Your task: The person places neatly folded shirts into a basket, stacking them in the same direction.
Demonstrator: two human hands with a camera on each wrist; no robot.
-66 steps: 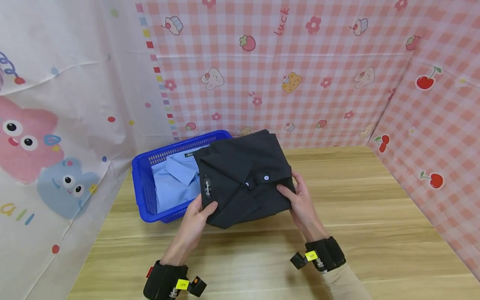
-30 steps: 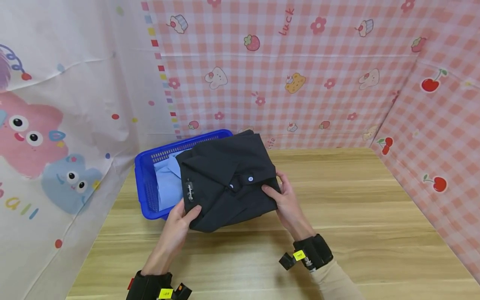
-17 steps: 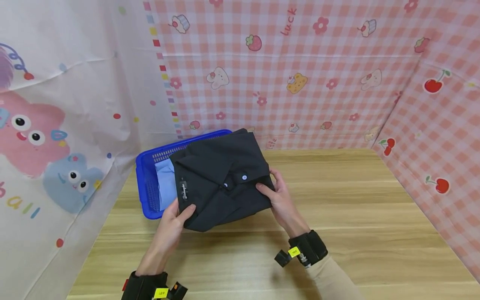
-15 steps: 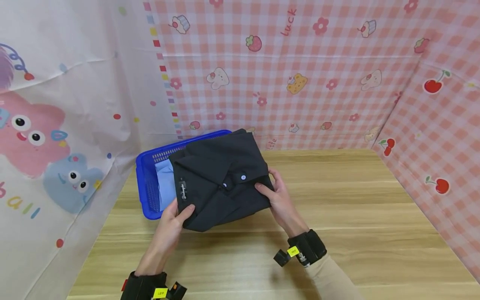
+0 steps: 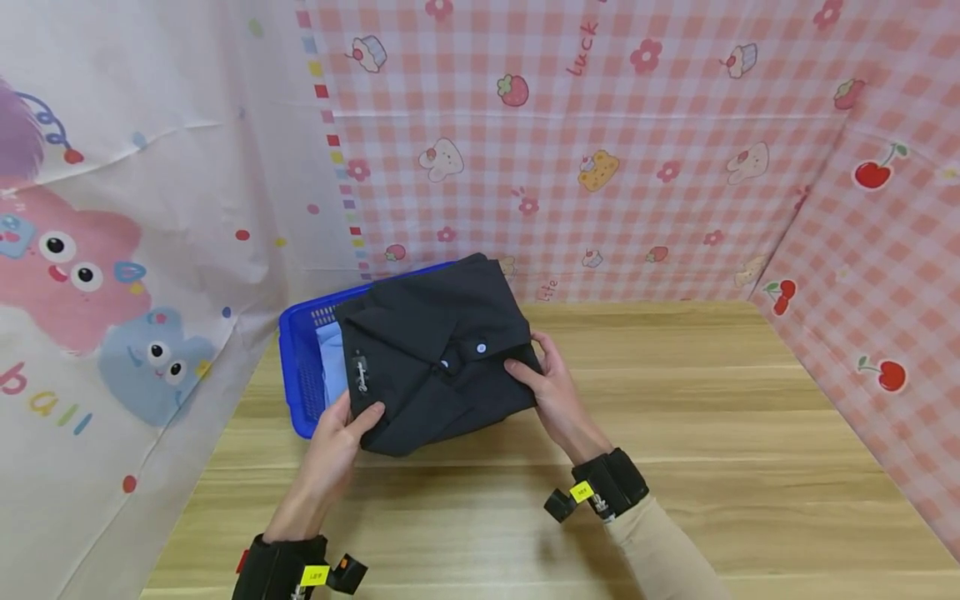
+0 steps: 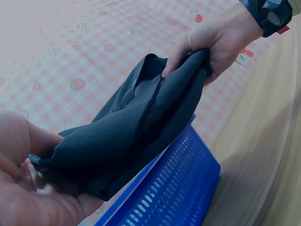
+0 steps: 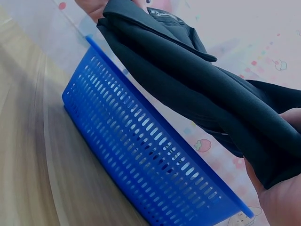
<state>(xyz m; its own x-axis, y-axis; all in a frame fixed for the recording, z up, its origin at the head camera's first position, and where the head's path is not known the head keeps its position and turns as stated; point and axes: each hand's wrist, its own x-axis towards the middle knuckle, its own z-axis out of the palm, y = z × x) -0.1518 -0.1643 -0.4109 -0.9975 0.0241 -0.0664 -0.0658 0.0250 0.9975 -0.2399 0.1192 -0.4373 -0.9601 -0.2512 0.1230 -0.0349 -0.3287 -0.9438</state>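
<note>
Here both hands — left hand (image 5: 339, 431), right hand (image 5: 550, 390) — grip the folded black shirt (image 5: 431, 350) over the blue basket (image 5: 297, 367).

Folded black shirt (image 5: 435, 350), collar and white button facing up, small label patch near its left edge. Held flat in the air, tilted, over the blue basket (image 5: 298, 375) at the desk's far left corner. Left hand (image 5: 339, 435) grips its near left corner, right hand (image 5: 551, 390) grips its right edge. Not resting in basket
</note>
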